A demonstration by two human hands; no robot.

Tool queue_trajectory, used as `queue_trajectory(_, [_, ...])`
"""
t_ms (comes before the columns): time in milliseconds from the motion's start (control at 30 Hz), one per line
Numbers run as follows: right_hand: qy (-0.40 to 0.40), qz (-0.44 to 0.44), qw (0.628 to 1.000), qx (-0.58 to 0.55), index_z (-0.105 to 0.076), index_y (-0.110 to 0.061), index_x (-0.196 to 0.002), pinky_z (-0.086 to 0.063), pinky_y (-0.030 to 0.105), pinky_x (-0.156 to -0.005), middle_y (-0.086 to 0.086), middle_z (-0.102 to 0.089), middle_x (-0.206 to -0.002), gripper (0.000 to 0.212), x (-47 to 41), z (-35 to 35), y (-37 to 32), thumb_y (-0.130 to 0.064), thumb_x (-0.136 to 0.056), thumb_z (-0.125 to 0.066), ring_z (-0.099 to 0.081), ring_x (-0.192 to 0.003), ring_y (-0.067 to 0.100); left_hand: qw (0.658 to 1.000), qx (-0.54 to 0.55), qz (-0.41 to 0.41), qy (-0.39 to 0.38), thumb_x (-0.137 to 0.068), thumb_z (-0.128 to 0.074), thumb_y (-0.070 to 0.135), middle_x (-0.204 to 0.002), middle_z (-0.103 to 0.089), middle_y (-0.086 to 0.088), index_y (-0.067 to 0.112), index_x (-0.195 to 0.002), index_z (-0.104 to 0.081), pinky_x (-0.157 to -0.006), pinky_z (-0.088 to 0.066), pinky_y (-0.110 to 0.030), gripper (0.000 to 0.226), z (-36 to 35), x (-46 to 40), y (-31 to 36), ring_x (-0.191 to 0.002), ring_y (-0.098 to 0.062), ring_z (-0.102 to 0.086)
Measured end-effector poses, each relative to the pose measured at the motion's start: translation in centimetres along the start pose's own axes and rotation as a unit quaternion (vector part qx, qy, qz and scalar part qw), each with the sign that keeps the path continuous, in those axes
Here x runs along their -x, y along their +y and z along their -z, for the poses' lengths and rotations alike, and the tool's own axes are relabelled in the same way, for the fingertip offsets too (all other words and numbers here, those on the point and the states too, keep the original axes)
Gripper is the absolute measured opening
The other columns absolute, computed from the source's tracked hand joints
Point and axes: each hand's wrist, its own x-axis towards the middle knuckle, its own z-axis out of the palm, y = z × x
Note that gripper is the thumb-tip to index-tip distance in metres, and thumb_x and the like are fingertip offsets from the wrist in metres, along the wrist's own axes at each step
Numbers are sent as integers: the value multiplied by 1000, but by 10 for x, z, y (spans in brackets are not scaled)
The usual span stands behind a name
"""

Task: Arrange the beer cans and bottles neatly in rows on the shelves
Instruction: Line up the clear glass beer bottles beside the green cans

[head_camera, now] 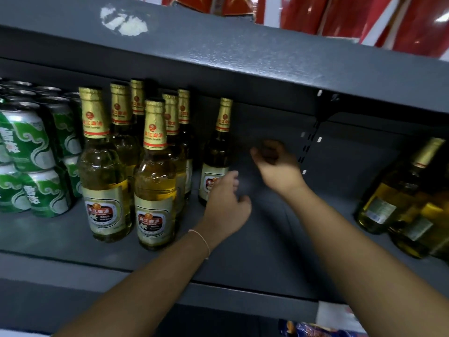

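Matt grey painted metal shelf with a chipped pale patch on the board above, glossy clear glass bottles with shiny gold foil necks and paper labels, glossy green metal cans, shiny red wrapping overhead

- The grey shelf holds the drinks.
- Green cans stand stacked two high at the left end.
- Beer bottles with gold tops stand in two rows next to the cans.
- One bottle stands alone near the back.
- More bottles are at the right end.
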Motion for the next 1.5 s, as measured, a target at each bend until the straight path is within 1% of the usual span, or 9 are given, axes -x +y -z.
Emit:
queue_trajectory(167, [69, 1, 997, -29, -60, -1, -118, -51, 36, -93, 7, -66, -95, 32, 9, 60, 17, -20, -93, -67, -66, -93, 25, 998, 33, -39, -34, -86, -61, 10, -122, -56, -10, 7, -134, -48, -96, -48, -39, 50, -27, -16, 39, -112, -22, -56])
queue_trajectory(333, [150, 16, 989, 7, -65, -2, -109, -49, 27, -82, 9, -69, -91, 24, 21, 124, 52, -17, -91, -69, -65, -88, 23, 993, 50, -61, -88, -92, -57, 16, -122, -58, -7, 10, -131, -53, -87, -44, -19, 39, -68, -20, 81, -105, -18, -59])
queue_trajectory(500, [215, 5, 974, 66, -70, -7, -103, -44, 20, -77, 2, -69, -88, 21, 34, 186, 95, -24, -90, -69, -67, -88, 22, 981, 47, -101, -156, -96, -52, 24, -137, -51, -4, 15, -141, -44, -105, -38, -27, 46, -114, -10, 111, -124, -21, -51])
queue_trajectory(667, [288, -23, 951, 107, -69, -15, -113, -53, 41, -92, 10, -70, -102, 50, 44, 242, 128, -51, -79, -55, -64, -100, 30, 967, 54, -131, -211, -98, -50, 25, -147, -43, -4, 16, -146, -37, -113, -34, -36, 50, -161, 0, 137, -136, -18, -41])
queue_trajectory(800, [324, -93, 933, 124, -58, 1, -118, -43, 41, -105, 22, -56, -119, 47, 47, 281, 149, -33, -86, -65, -51, -119, 39, 960, 66, -129, -242, -98, -49, 21, -150, -39, -3, 14, -147, -34, -114, -32, -32, 51, -188, 5, 157, -137, -17, -39])
queue_trajectory(967, [291, -170, 932, 133, -50, 7, -121, -42, 42, -107, 23, -50, -129, 52, 38, 312, 173, -32, -90, -63, -49, -121, 39, 952, 82, -129, -266, -98, -49, 19, -150, -40, 1, 17, -148, -32, -112, -34, -31, 54, -217, 9, 171, -137, -14, -38])
queue_trajectory(1067, [252, -192, 942, 116, -60, 4, -102, -56, 36, -71, 17, -64, -94, 46, 23, 326, 184, -37, -81, -62, -64, -89, 34, 949, 87, -129, -274, -97, -49, 19, -150, -39, 3, 19, -150, -29, -108, -40, -32, 56, -227, 10, 174, -125, -8, -47])
queue_trajectory(1133, [210, -201, 948, 126, -57, -2, -79, -41, 25, -52, 6, -54, -69, 24, 14, 332, 191, -22, -91, -61, -55, -64, 22, 949, 93, -123, -274, -97, -49, 19, -151, -38, 4, 20, -151, -26, -103, -43, -30, 58, -230, 11, 175, -112, -1, -49])
queue_trajectory(1500, [193, -202, 949, 147, -64, -5, -110, -54, 38, -71, 15, -68, -97, 46, -17, 334, 216, -38, -79, -68, -68, -94, 39, 955, 80, -110, -265, -97, -49, 20, -151, -36, 4, 24, -151, -23, -111, -35, -34, 60, -230, 10, 168, -137, -11, -35])
